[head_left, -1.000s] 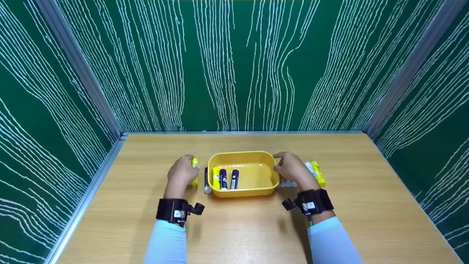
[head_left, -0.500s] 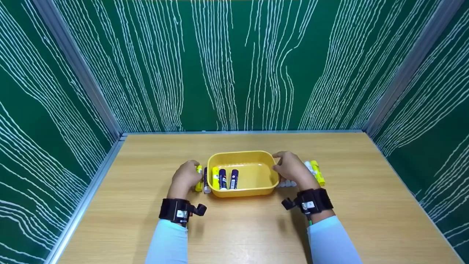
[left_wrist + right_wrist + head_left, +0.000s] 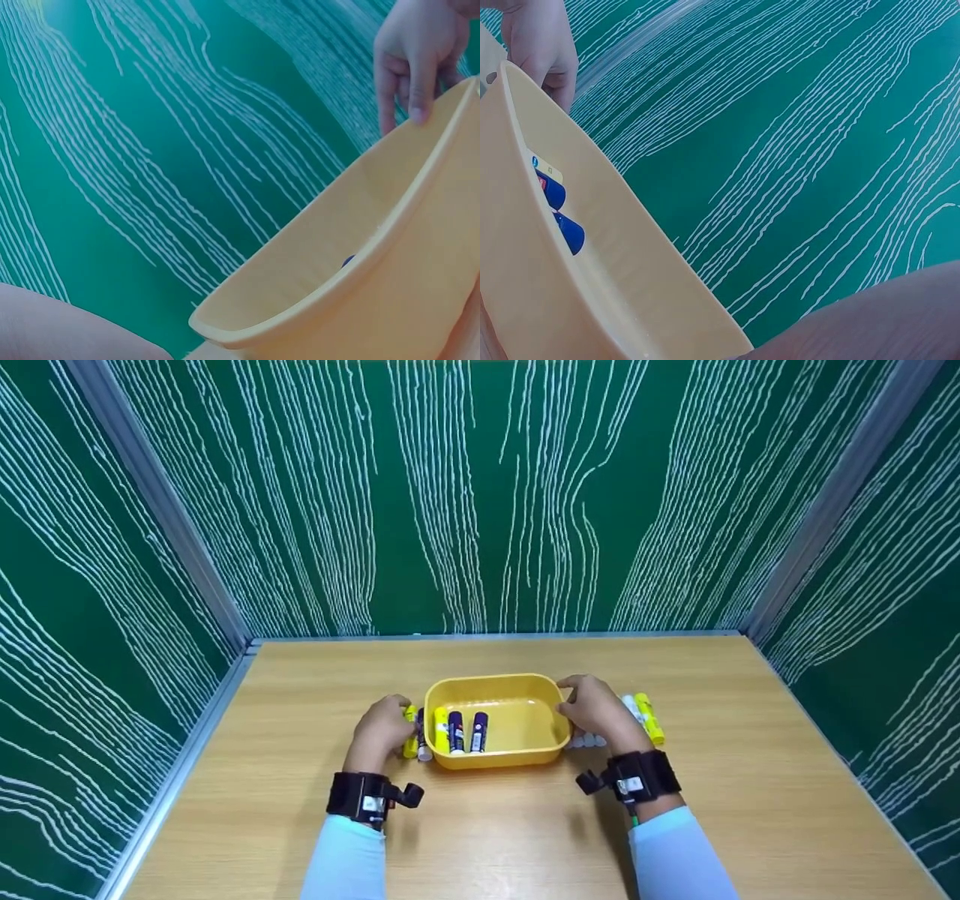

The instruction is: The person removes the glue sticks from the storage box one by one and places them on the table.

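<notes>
A yellow plastic bin (image 3: 499,759) stands mid-table with a yellow glue stick (image 3: 441,729) and two dark purple glue sticks (image 3: 478,733) inside, at its left. My left hand (image 3: 384,726) is left of the bin, fingers round another yellow glue stick (image 3: 410,744). Between that stick and the bin wall lies a dark glue stick (image 3: 424,751). My right hand (image 3: 598,706) pinches the bin's right rim; in the left wrist view the right hand (image 3: 424,52) has one finger over the rim and another outside. From the right wrist view, the left hand (image 3: 541,41) shows beyond the far rim.
Several white stick ends (image 3: 589,741) poke out under my right hand. Further right lie a white stick (image 3: 631,705) and a yellow glue stick (image 3: 650,719). Green panels (image 3: 427,495) with white wavy lines border the wooden table (image 3: 487,840) at the back and sides.
My left hand has shifted right and slightly nearer to me with the yellow glue stick, bringing it beside the dark one by the bin. My right hand stays at the rim.
</notes>
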A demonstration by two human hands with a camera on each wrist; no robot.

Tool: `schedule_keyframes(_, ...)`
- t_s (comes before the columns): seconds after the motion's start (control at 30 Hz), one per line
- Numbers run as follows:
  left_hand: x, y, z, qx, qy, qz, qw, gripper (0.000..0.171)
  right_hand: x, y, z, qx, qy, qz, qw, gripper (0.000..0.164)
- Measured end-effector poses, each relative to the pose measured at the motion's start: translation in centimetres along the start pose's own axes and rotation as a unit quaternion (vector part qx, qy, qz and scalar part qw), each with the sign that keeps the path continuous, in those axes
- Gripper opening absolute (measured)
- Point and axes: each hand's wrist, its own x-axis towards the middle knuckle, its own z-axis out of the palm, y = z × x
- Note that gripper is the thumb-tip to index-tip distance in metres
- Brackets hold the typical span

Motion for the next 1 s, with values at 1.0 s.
schedule_keyframes(1.0,-0.6,2.0,-1.3,0.047,0.111,0.028,0.9923,0.042,0.2,0.0,0.0,-0.001,-0.015,0.002,1.000,0.052)
